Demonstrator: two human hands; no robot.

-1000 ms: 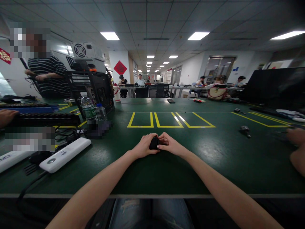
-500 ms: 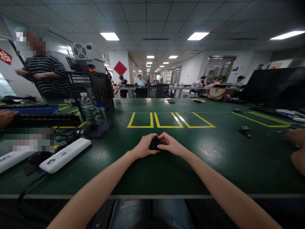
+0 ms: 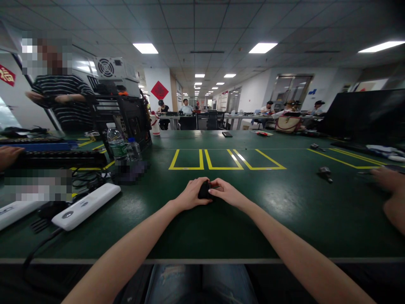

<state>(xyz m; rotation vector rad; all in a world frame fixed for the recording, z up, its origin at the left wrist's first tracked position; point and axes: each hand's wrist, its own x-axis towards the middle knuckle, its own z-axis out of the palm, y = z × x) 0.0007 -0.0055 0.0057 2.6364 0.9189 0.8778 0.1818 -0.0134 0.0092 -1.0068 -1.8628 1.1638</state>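
Note:
A small dark rounded object (image 3: pixel 204 191) is between my two hands, low over the green table (image 3: pixel 240 228); its kind cannot be made out. My left hand (image 3: pixel 193 193) is closed around its left side, fingers over the top and thumb along the near edge. On the other side, my right hand (image 3: pixel 222 190) pinches at its right edge with thumb and fingertips. The hands cover much of the object. Beyond them, yellow tape outlines (image 3: pixel 210 168) mark the tabletop.
To the left lie a white power strip (image 3: pixel 87 207), plastic bottles (image 3: pixel 116 143) and an open computer case (image 3: pixel 134 118). A small metal part (image 3: pixel 325 173) is at right, near another person's hand (image 3: pixel 390 181). A monitor (image 3: pixel 363 118) stands at the far right.
My hands stay almost in place around the dark object, the right one shifting only slightly. The other person's hand at the right edge has moved a little left.

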